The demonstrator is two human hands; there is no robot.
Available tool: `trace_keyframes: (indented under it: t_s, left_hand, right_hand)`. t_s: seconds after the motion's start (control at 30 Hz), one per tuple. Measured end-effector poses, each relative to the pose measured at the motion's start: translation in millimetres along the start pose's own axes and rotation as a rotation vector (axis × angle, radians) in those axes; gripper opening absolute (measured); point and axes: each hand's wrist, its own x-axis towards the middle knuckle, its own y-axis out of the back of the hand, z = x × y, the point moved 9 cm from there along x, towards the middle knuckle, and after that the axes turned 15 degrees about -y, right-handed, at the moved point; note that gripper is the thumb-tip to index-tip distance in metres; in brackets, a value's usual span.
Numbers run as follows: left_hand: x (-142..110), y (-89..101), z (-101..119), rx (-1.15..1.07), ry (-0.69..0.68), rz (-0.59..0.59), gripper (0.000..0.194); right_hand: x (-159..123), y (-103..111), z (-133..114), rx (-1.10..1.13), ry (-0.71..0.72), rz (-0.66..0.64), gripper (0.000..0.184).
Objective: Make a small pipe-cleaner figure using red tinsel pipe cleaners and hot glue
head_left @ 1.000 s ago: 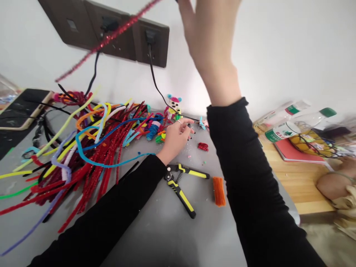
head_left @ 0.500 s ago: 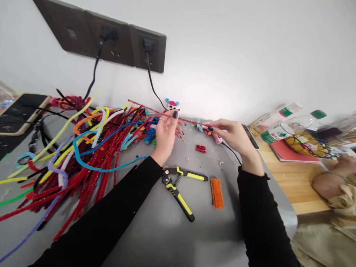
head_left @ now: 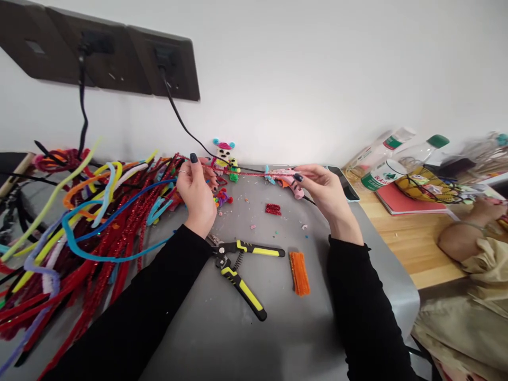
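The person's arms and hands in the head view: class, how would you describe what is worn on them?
Plain black long sleeves cover both arms to the wrists, the right cuff's edge slightly wavy. The left hand and right hand are without gloves. Dark polish shows on the thumbnails, and a thin ring on the left hand.

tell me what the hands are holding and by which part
A glittery red stem. The right hand pinches it near one end with its fingertips; it runs to the left hand, whose exact hold cannot be told.
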Motion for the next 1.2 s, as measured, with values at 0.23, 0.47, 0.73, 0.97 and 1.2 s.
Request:
trace_keyframes:
  t_s: [0.23,0.47,0.73,0.97,1.2]
  left_hand:
    - [-5.4,-6.9,-3.7,-0.020,0.026,-0.076,0.050]
    - [-4.6,-0.5,-11.7,-0.074,0.128,0.025,0.040]
    - [-11.3,-13.4,-4.0,-0.062,0.109,-0.097,0.040]
    - [-26.3,-39.8,2.3,0.035,0.032,-0.426,0.036]
    - [-49.3,-56.3,4.6,-0.028,0.083,-0.580,0.033]
  right_hand:
    - [11.1,13.0,12.6,0.246,0.005,0.084,0.043]
    - [13.9,20.4,32.9,0.420,-0.029,0.232,0.044]
    - [4.6,21.1,18.1,0.130,0.110,0.366,0.045]
    - [-0.8,-10.5,6.9,0.026,0.146,0.296,0.041]
    - [-25.1,-63.5,-15.2,-0.295,0.360,0.195,0.012]
